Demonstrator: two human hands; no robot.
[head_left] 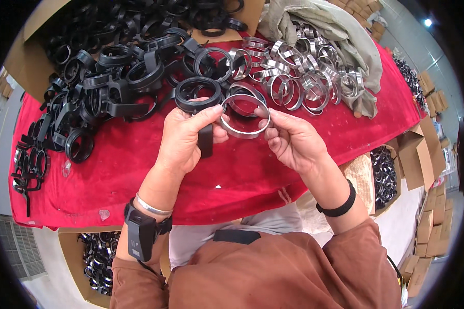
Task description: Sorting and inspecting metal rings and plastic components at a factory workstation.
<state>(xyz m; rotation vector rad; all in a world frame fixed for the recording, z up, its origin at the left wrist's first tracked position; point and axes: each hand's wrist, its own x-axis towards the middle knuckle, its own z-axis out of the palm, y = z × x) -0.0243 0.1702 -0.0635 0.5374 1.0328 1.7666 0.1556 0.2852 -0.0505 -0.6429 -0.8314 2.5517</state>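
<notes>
My left hand [188, 131] is closed round a black plastic ring with a flat handle [205, 141], the ring standing up above my fingers. The thumb of that hand also presses the left side of a shiny metal ring [244, 135]. My right hand [294, 136] pinches the same metal ring on its right side between thumb and fingers. The metal ring is tilted toward me, beside the black ring and apart from its rim. Behind it shows another dark ring, partly hidden. My curled fingers hide part of the black handle.
A heap of black ringed parts [116, 56] spills from a cardboard box [36, 56] at the left. Loose metal rings [288, 92] lie by a pale cloth sack [363, 49] at the right. A red cloth [252, 175] covers the table. Boxes of parts stand below both sides.
</notes>
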